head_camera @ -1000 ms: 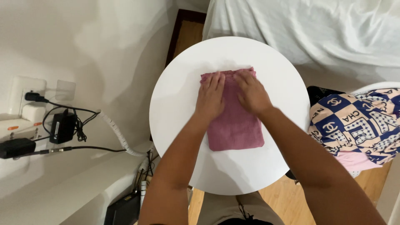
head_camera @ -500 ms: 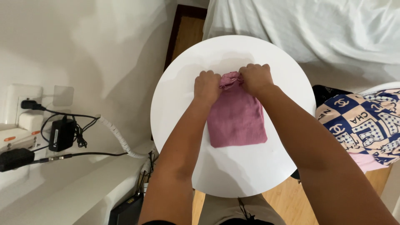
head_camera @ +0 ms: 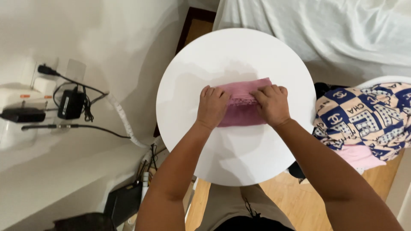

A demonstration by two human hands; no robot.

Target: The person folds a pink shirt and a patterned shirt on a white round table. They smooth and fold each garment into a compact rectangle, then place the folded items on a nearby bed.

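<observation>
Pink cloth (head_camera: 241,107), folded, lies on round white worktop (head_camera: 239,51) under both palms, left hand (head_camera: 212,106) and right hand (head_camera: 271,104) pinching its doubled edge between them.

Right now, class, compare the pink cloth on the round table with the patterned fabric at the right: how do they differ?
The pink cloth is plain; the patterned fabric is blue and beige checks. The pink cloth lies folded flat under the left hand and right hand on the white table; the patterned fabric lies rumpled, untouched, off the table. Both are soft textiles.
</observation>
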